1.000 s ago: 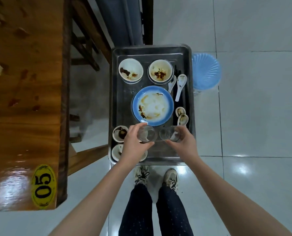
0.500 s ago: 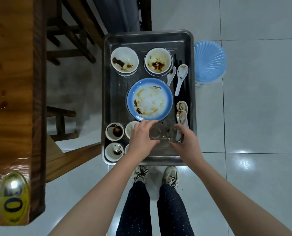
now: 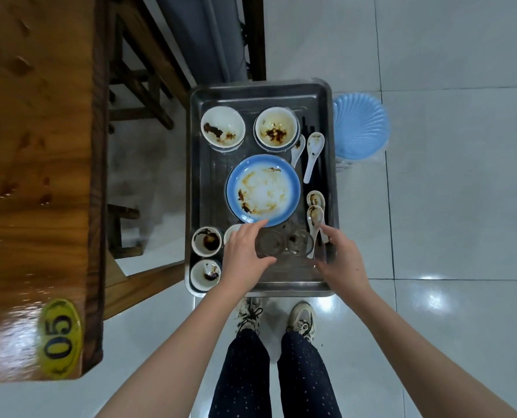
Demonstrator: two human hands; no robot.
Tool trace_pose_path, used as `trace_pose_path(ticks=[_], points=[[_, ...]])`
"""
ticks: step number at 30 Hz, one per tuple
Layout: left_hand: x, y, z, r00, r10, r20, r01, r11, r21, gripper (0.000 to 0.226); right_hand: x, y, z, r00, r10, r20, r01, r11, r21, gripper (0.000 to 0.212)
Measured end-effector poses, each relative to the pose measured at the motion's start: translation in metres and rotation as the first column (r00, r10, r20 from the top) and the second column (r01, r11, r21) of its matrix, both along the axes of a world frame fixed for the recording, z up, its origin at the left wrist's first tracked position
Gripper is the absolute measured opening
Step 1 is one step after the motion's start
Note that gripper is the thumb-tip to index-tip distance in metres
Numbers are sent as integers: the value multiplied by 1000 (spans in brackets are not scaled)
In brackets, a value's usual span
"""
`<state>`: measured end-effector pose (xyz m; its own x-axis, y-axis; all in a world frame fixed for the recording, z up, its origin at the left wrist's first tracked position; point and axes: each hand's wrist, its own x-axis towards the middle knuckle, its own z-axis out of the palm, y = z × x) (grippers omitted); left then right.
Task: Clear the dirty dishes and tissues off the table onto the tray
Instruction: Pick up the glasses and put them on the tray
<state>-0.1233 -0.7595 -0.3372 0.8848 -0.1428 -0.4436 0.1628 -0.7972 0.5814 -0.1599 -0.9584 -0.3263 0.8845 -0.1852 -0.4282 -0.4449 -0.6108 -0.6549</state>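
My left hand [image 3: 245, 251] curves loosely round one glass [image 3: 268, 243] standing at the near end of the tray [image 3: 290, 286]; I cannot tell whether it actually grips. My right hand [image 3: 343, 257] is spread wide, just clear of the second glass [image 3: 300, 242]. My worry: a careless withdrawal could clip either glass, toppling it against the spoons [image 3: 315, 200] or the blue plate [image 3: 263, 188] just beyond.

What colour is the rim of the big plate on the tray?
The plate has a blue rim around a white, brown-stained centre. Best in the head view.
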Motion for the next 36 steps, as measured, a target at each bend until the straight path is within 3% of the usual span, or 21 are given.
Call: trace_pose_path(ticks=[3,9,12,19,31,36], points=[[1,0,29,997,69,-23,-70,996,-58,70,-4,-5,36,999,-16,36,14,999,36,51],[3,4,118,974,220,-44,-225,958,-178,64,-1,-7,124,995,-3,96,-4,998,68,53],[-2,11,172,961,277,5,-267,932,-243,57,3,-6,169,994,-22,107,9,993,114,54],[-13,45,286,903,401,155,-331,878,-347,59,28,20,266,969,97,229,-130,983,133,49],[-34,195,379,696,664,272,-525,730,-438,53,73,147,370,851,319,417,-405,904,137,43],[-48,282,382,582,749,317,-598,658,-458,45,74,238,372,770,493,406,-544,839,14,47]])
